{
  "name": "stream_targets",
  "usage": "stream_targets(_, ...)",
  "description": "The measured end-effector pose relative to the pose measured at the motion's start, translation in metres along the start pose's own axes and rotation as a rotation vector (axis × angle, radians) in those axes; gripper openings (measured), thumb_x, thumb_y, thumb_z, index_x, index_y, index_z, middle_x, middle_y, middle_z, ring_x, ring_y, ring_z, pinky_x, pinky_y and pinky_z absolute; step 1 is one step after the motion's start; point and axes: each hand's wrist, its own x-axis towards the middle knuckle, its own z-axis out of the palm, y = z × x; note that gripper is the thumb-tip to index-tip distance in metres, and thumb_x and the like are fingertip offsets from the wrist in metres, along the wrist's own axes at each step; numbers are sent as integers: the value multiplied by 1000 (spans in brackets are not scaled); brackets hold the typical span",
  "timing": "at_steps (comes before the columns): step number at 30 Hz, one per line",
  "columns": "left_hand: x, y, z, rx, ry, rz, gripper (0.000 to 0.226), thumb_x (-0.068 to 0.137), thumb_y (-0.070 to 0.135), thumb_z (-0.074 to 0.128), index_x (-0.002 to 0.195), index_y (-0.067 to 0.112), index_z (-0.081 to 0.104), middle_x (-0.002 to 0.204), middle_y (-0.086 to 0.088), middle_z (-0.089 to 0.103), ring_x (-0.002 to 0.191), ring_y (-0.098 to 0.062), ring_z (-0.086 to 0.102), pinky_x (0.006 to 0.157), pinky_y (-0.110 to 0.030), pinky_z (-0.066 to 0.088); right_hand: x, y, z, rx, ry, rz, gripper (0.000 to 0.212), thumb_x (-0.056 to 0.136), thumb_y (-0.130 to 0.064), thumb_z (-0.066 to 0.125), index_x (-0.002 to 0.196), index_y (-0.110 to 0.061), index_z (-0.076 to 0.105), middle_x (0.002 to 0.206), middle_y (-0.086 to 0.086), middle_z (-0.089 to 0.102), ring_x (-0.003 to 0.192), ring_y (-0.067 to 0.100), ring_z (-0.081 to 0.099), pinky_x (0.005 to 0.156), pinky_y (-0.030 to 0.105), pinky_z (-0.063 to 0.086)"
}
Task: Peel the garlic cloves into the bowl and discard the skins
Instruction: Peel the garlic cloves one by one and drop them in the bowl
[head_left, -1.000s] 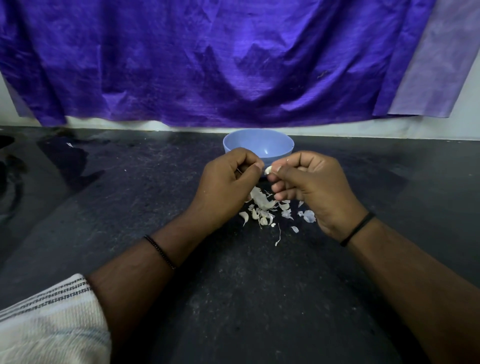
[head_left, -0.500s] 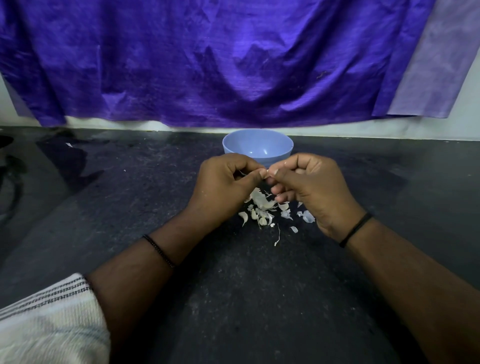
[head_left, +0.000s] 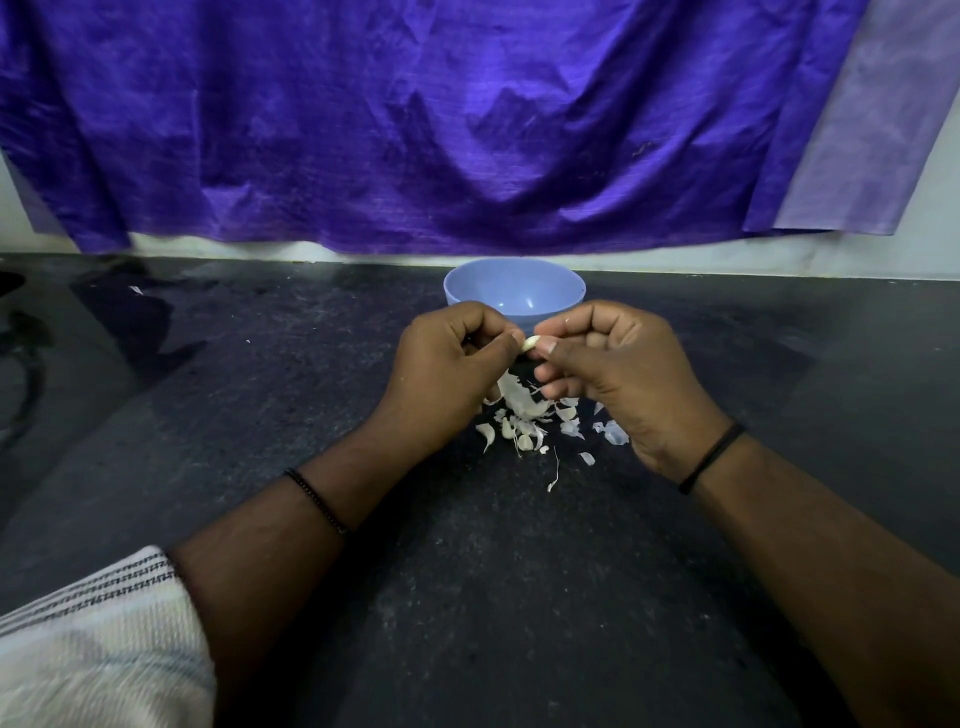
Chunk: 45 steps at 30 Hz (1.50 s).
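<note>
Since a moment ago my thumbs have drawn a little apart, and more of the pale garlic clove (head_left: 531, 343) shows between them; both hands sit about where they were, in front of the bowl (head_left: 514, 289). That clove is held up off the counter, just this side of the bowl's near rim, pinched at one end by my left hand (head_left: 447, 366) and at the other by my right hand (head_left: 618, 364), fingers of both curled in tight around it. I judge it small, light and firm, but slick once bared, so I'd keep hold by the two tips and work a nail under the papery skin, which should be dry, brittle and apt to tear off in flakes. Whether any skin clings to it yet I cannot tell at this size. Below my hands lies a loose heap of garlic skins (head_left: 524, 415), scattered on the dark counter (head_left: 467, 597), with a larger white piece under my knuckles that may be the rest of the bulb. My right hand hides part of the heap. Nothing stands between the clove and the bowl, whose inside looks bare as far as I can see. Purple cloth (head_left: 415, 114) hangs on the wall behind, well clear of the work
</note>
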Motion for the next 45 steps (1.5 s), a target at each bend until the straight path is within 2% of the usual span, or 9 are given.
stream_targets(7, 1, -1, -1, -30, 2, -101, 14, 95, 12, 65, 83, 7, 69, 53, -1, 60, 41, -9, 53, 41, -24, 42, 1, 1, -1, 29, -23, 1, 13, 88, 8, 68, 98, 0, 69, 82, 18, 73, 75, 21, 71, 73, 29, 62)
stream_targets(15, 0, -4, -1, 111, -6, -115, 15, 85, 16, 79, 74, 12, 69, 52, 8, 61, 43, -2, 52, 45, -17, 40, 2, 0, -3, 90, -25, -11, 19, 86, 13, 66, 98, -2, 69, 79, 13, 73, 74, 18, 71, 74, 28, 61)
stream_targets(19, 0, -2, -4, 263, 7, -91, 31, 89, 33, 74, 67, 12, 71, 51, 12, 62, 45, -1, 52, 48, -20, 42, 2, 0, -4, 71, -17, -5, 15, 87, 7, 68, 101, 0, 70, 85, 17, 74, 74, 19, 71, 71, 26, 62)
stream_targets(23, 2, -4, -5, 444, -1, -63, 9, 91, 16, 64, 88, 20, 72, 77, 6, 68, 71, -9, 60, 67, -30, 49, 2, 1, -4, 17, 10, -3, 10, 87, 2, 71, 97, 1, 71, 80, 13, 74, 66, 16, 67, 62, 25, 60)
stream_targets(25, 2, -4, -4, 454, -22, -88, 23, 85, 7, 62, 96, 25, 70, 83, 7, 67, 76, -5, 59, 69, -27, 47, 2, 1, -5, -7, 29, -3, 11, 85, 3, 73, 96, 2, 72, 77, 13, 73, 63, 15, 66, 59, 24, 59)
stream_targets(30, 2, -3, -5, 427, 43, -68, 11, 85, 19, 69, 76, 22, 72, 78, 12, 66, 72, 0, 58, 68, -25, 45, 2, 0, -5, -2, 56, 52, 11, 81, 3, 76, 90, 1, 70, 78, 17, 74, 58, 17, 67, 55, 25, 57)
stream_targets(36, 0, 3, 0, -34, -79, -118, 10, 92, 10, 69, 100, 11, 75, 61, -5, 62, 45, -11, 52, 41, -22, 40, 1, -1, -5, -10, 48, 72, 10, 83, 1, 75, 88, -2, 68, 73, 13, 74, 53, 17, 66, 51, 25, 57)
stream_targets(42, -2, 2, 0, -39, -86, -123, 15, 91, 14, 71, 77, 9, 71, 47, 4, 55, 37, -4, 45, 41, -17, 37, 3, 2, -5, -42, 39, 39, 7, 86, 0, 74, 88, -1, 68, 71, 13, 72, 53, 18, 63, 50, 26, 55)
stream_targets(45, 0, 0, 1, 19, -59, -145, 20, 95, 16, 67, 76, 8, 68, 46, 4, 54, 35, -4, 44, 41, -16, 36, 5, 10, -7, -279, 106, -66, 15, 92, -17, 72, 83, -5, 71, 65, 6, 70, 53, 14, 61, 52, 29, 54)
